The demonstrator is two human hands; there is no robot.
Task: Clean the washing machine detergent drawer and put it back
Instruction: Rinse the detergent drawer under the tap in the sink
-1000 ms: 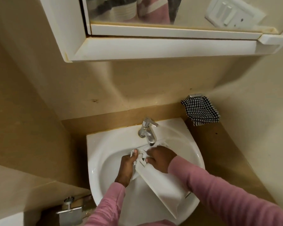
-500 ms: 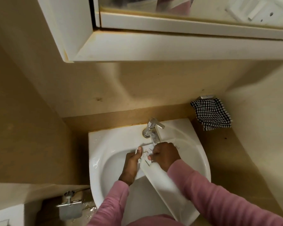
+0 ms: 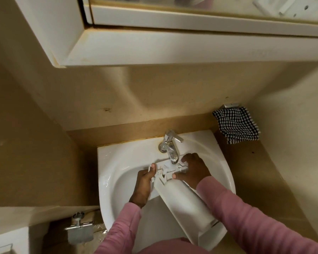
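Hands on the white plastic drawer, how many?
2. The left hand grips the left edge of the white plastic detergent drawer; the right hand holds its right side.

Clad in dusty pink, plain and of one colour throughout. Covered to the wrists by the left sleeve (image 3: 121,230) and the right sleeve (image 3: 250,219), both of soft fabric creased in shallow crosswise folds, lighter on the ridges and darker in the hollows. Bare beyond the cuffs (image 3: 134,205) at the left hand (image 3: 142,186) and the right hand (image 3: 195,171), with a pale thumbnail (image 3: 153,166) showing on each. Wrapped in the same pink cloth (image 3: 173,247) across the body at the lower edge of the view, blurred there
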